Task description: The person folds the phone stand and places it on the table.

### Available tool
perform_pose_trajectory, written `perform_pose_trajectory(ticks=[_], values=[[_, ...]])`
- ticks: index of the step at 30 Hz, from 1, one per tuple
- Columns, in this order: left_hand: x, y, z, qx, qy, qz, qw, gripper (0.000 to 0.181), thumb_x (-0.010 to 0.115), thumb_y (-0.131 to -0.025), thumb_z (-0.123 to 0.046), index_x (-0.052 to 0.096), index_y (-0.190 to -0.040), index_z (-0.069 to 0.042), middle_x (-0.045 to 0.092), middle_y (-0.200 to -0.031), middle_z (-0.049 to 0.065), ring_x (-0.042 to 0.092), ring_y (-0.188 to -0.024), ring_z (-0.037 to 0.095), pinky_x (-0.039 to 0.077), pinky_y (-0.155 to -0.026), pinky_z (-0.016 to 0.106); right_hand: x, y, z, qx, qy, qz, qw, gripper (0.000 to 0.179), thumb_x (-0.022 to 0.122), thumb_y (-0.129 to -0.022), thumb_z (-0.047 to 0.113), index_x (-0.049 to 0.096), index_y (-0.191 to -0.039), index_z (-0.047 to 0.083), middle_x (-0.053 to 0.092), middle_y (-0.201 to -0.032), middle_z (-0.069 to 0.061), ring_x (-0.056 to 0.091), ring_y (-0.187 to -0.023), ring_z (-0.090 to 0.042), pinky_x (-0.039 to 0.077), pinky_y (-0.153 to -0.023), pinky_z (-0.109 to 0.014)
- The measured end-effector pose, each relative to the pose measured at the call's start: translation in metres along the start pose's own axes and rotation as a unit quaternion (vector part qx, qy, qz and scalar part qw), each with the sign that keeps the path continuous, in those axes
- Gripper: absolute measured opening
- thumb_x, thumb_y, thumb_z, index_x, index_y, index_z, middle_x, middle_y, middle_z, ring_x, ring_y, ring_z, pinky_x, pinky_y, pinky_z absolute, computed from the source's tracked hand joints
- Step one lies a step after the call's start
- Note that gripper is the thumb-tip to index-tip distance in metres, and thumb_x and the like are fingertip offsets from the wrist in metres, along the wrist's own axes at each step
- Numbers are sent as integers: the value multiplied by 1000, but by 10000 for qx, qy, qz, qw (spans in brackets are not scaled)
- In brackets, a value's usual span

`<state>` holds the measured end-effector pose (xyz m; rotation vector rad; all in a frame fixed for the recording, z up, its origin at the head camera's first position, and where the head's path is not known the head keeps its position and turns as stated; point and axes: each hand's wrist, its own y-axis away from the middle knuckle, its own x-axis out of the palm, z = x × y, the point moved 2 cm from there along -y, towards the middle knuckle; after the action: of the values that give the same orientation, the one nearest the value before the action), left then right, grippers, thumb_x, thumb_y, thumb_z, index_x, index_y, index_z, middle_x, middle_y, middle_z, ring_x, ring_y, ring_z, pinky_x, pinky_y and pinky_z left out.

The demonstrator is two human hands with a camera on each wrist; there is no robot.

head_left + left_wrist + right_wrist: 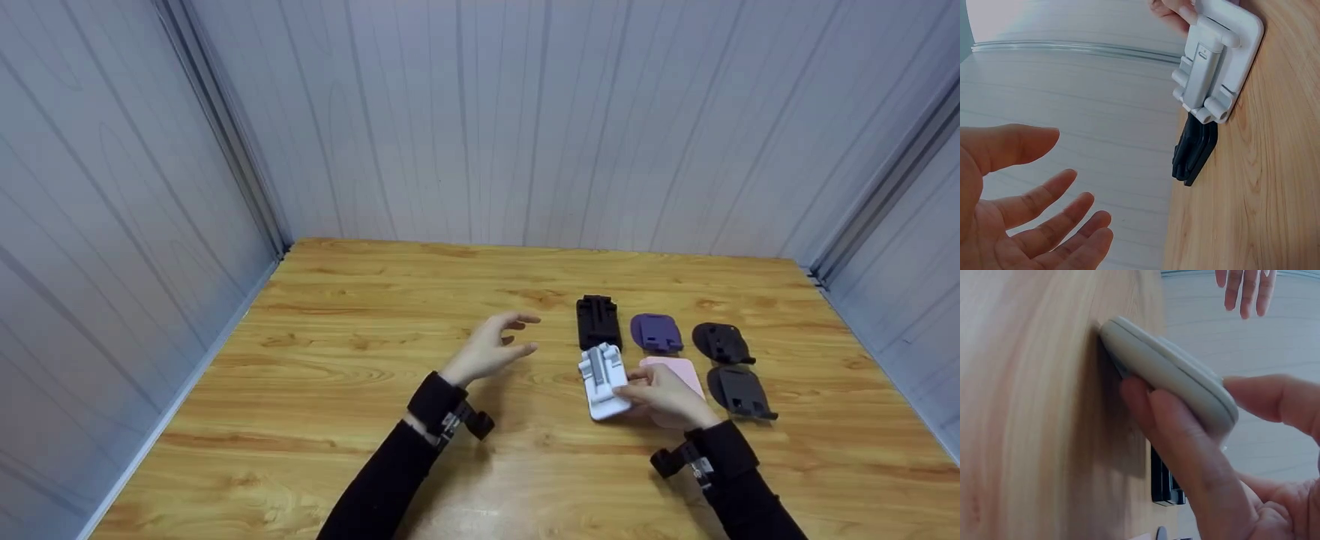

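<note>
My right hand (664,394) pinches a white folding phone stand (604,381) by its side, thumb on top and fingers beneath. The stand is folded flat, with a grey hinged arm along its middle, and tilts close over the table. In the right wrist view the white stand (1171,374) shows its thick edge between thumb and fingers. Off to the left, my left hand (491,346) hovers above the table, holding nothing, its fingers loosely bent and thumb apart. The left wrist view has the left hand (1033,208) facing the white stand (1207,62) across a gap.
Behind the white stand lies a black folded stand (598,322). To the right are a pink plate-like piece (679,369), partly under my right hand, a purple holder (657,332), a black holder (722,343) and a dark grey holder (742,390). Pale panel walls (495,120) surround the wooden table (360,337).
</note>
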<state>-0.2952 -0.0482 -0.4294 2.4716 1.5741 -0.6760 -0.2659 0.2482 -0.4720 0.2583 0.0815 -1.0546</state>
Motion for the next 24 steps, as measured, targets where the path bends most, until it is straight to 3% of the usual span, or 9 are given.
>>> perform_pose_trajectory(ticks=[3, 7, 11, 16, 19, 22, 24], values=[[0, 0, 1, -9, -5, 31, 10000, 43, 68, -103, -7, 60, -145, 1, 54, -153, 23, 49, -143, 42, 43, -121, 54, 3, 2, 3, -25, 63, -73, 10000, 50, 57, -104, -4, 38, -138, -34, 70, -118, -38, 77, -93, -13, 66, -81, -31], [1, 0, 2, -18, -5, 57, 10000, 42, 68, -103, -7, 60, -144, 2, 55, -152, 23, 50, -143, 42, 43, -120, 54, 5, 5, 9, -134, 1083, -398, 9932, 51, 64, -101, -1, 43, -135, -34, 74, -107, -35, 75, -84, -12, 62, -69, -23], [1, 0, 3, -28, -28, 46, 10000, 42, 68, -103, -7, 61, -143, 2, 56, -151, 23, 50, -142, 43, 44, -120, 55, 5, 6, 14, -174, 2263, -802, 9706, 50, 74, -95, 4, 56, -128, -29, 75, -106, -34, 71, -76, -13, 53, -60, -20], [1, -1, 4, -10, -76, 51, 10000, 41, 69, -102, -7, 61, -142, 2, 57, -149, 23, 51, -141, 44, 45, -119, 55, 6, 7, 14, -196, 2947, -1026, 9499, 50, 79, -89, 4, 61, -124, -27, 71, -78, -17, 53, -60, -10, 43, -55, -22], [2, -1, 4, -36, -89, 47, 9999, 41, 69, -102, -7, 62, -141, 1, 58, -149, 23, 51, -141, 44, 45, -119, 55, 7, 7, 16, -222, 3302, -1342, 9341, 48, 77, -86, -1, 61, -123, -27, 68, -70, -10, 54, -60, -14, 45, -58, -27], [2, -1, 4, -59, -99, 61, 9999, 40, 69, -102, -7, 62, -141, 1, 58, -148, 22, 51, -141, 44, 45, -119, 54, 12, 7, 20, -351, 3479, -1584, 9234, 45, 76, -86, -4, 62, -123, -26, 75, -86, -24, 71, -74, -28, 60, -68, -38], [2, -1, 4, -80, -96, 85, 9999, 40, 69, -102, -7, 62, -141, 1, 58, -149, 22, 51, -142, 43, 44, -120, 54, 17, 6, 21, -496, 3603, -1566, 9182, 45, 79, -86, -5, 64, -124, -23, 75, -100, -31, 75, -88, -37, 63, -78, -48]])
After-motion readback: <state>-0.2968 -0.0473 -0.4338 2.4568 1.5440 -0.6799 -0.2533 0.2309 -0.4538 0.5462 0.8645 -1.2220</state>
